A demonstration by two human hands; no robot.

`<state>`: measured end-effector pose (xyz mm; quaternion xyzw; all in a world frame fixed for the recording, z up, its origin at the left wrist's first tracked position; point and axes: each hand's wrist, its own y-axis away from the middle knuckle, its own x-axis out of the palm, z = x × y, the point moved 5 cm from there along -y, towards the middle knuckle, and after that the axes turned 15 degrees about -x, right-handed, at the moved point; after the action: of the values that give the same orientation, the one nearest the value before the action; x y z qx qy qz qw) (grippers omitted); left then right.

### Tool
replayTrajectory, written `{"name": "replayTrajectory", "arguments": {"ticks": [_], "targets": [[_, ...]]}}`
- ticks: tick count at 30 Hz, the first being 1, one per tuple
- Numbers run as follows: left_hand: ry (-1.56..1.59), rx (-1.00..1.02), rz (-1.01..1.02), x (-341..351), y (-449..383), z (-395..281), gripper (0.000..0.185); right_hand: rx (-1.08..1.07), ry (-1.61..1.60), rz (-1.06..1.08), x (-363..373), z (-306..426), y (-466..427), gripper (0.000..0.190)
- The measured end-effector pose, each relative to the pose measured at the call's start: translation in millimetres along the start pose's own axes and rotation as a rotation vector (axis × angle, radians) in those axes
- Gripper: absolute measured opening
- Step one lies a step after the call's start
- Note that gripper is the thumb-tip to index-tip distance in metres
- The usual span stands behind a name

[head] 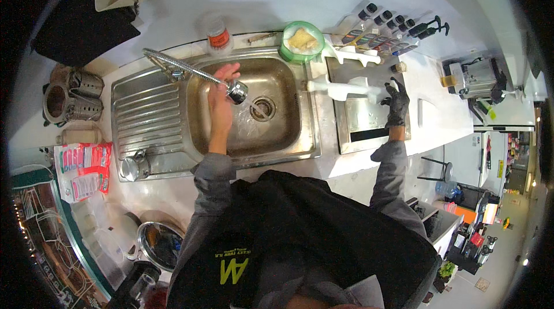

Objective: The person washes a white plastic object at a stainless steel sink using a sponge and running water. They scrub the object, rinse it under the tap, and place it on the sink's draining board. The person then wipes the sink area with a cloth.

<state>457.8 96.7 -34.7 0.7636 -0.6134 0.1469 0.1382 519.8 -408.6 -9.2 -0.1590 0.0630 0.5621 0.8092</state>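
My left hand (221, 103) is bare and reaches over the stainless steel sink basin (283, 127), its fingers extended and apart. The chrome spray head (237, 92) of the faucet crosses in front of it; whether they touch is hidden. Water runs from the head towards the drain (262, 108). On my right hand (396, 103) is a black glove. Its bent fingers are at the right end of a white plastic piece (348, 88), which lies over a steel-framed panel (361, 120). That end is blurred, so a grip cannot be made out. A similar white piece (357, 55) lies behind.
A green bowl (301, 43) with a yellow sponge (303, 40) and a red-labelled bottle (218, 38) stand behind the sink. Several pump bottles (376, 32) line the wall. A ribbed drainboard (149, 114), steel pitcher (135, 166) and cutlery holders (71, 97) are at left.
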Motion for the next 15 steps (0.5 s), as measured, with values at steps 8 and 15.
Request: {"name": "replayTrajectory", "arguments": {"ticks": [8,15], "targets": [[-0.186,-0.081,-0.041,-9.0,-4.3,25.4,0.023,0.191,-0.253,-0.018,-48.4,-129.9,-73.6,0.049],[-0.511,-0.196,-0.081,-42.2,-2.4,48.3,0.024,0.064,-0.028,-0.032,-42.3,-228.3,-134.0,0.040]]}}
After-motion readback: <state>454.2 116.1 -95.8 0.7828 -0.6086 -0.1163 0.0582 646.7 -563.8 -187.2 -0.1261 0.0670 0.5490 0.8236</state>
